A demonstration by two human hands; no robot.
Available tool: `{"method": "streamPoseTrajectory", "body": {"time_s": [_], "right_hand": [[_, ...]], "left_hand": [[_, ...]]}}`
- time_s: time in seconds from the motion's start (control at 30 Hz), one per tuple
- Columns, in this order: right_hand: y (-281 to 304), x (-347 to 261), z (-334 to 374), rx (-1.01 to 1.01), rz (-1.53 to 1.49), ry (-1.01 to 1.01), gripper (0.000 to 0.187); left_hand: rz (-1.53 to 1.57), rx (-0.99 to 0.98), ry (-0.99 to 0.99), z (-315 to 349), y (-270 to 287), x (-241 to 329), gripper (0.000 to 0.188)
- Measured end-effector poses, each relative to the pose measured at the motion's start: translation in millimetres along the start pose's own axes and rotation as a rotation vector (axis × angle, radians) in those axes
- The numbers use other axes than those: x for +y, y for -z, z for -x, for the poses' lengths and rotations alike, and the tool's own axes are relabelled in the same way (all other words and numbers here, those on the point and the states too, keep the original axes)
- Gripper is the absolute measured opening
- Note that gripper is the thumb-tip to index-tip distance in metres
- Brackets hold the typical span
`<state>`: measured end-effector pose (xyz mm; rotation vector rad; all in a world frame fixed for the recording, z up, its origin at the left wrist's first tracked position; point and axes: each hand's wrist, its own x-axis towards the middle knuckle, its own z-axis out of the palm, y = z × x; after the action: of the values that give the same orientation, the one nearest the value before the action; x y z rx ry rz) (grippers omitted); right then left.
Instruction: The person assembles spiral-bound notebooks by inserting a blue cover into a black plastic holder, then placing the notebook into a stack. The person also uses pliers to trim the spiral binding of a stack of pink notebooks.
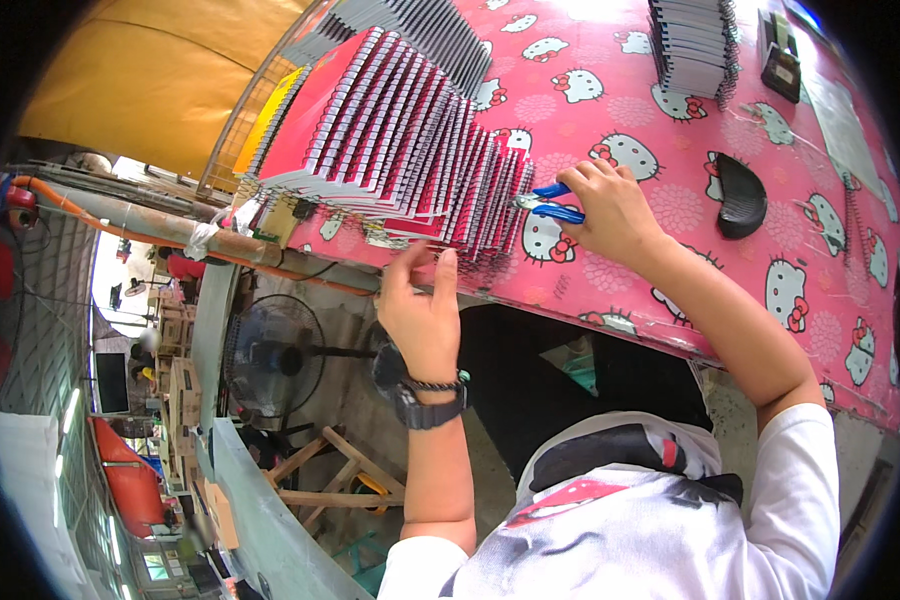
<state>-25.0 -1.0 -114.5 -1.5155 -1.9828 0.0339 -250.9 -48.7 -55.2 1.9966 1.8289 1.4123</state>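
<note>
The right hand (pixel 615 215) has its fingers curled around blue-handled pliers (pixel 560 213) at its 9 o'clock, the two grips slightly parted; the metal nose sits right at the near end of the red notebooks (pixel 400 140), though I cannot tell whether it bites a wire. The left hand (pixel 422 300), lower and toward 8 o'clock from the right, holds thumb and forefinger apart under the row's lower edge — contact there is unclear. From the left hand the red notebooks lie at 12 o'clock, leaning in a fanned row with their coils showing. Each should be light, with a bendy cover that may slide against its neighbour; the wire coil looks springy and easily dented, so the page block is the safer hold. The pliers should be stiff and dense, best taken well back on the grips. Farther out, a yellow notebook (pixel 270 120) stands at the row's 9 o'clock, a curved black object (pixel 742 197) lies at the right hand's 3, and a bound stack (pixel 695 50) at its 1, all on the pink tabletop (pixel 705 130).
</note>
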Motion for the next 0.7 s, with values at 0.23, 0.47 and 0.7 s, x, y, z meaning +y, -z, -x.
{"method": "streamPoseTrajectory", "body": {"time_s": [0.23, 0.47, 0.7], "right_hand": [[-31, 25, -3, 0.172, -0.359, 0.002, 0.043], [-25, 31, -3, 0.175, -0.457, -0.031, 0.041], [-17, 25, -3, 0.06, -0.478, -0.145, 0.04]], "left_hand": [[-0.201, -0.533, -0.479, 111, -91, -7, 0.052], [0.236, -0.346, -0.42, 93, -73, -32, 0.027], [0.089, 0.23, 0.095, 99, -11, -153, 0.025]]}}
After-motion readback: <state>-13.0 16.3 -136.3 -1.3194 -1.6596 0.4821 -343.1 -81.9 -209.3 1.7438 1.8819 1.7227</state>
